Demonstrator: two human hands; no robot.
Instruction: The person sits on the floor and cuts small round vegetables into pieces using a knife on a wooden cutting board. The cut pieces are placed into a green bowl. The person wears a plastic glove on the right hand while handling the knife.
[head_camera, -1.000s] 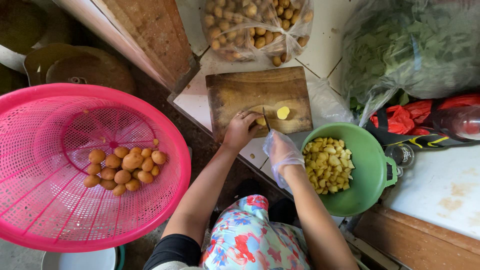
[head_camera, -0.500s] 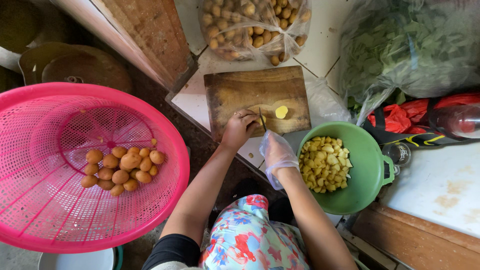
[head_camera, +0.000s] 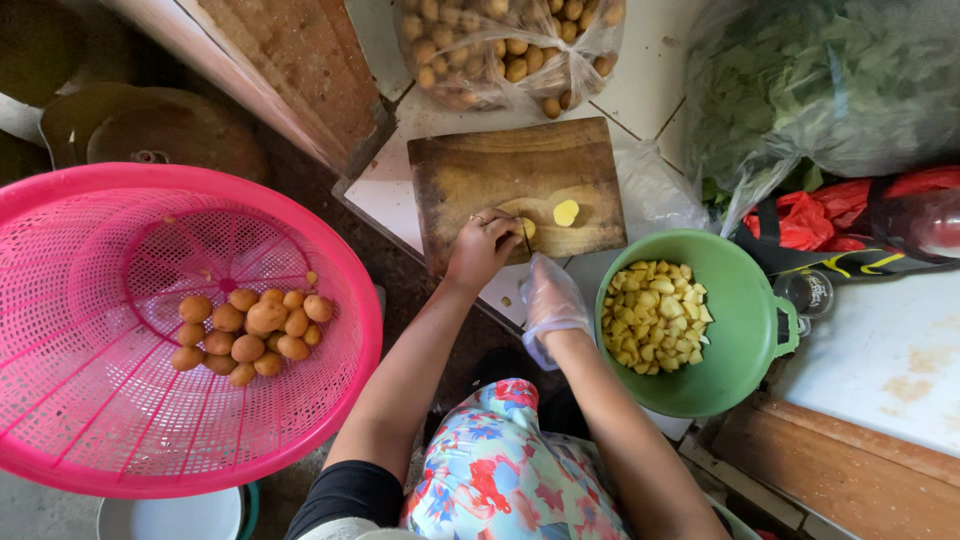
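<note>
While the left hand (head_camera: 483, 246) pins potato (head_camera: 527, 228), board's (head_camera: 480, 170) far half lies bare.

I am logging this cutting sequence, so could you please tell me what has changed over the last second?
Very little. The left hand stays pressed on a potato piece at the near edge of the cutting board, and the gloved right hand keeps the knife beside it, shifted only slightly. The loose potato slice, green bowl and pink basket have not moved.
</note>
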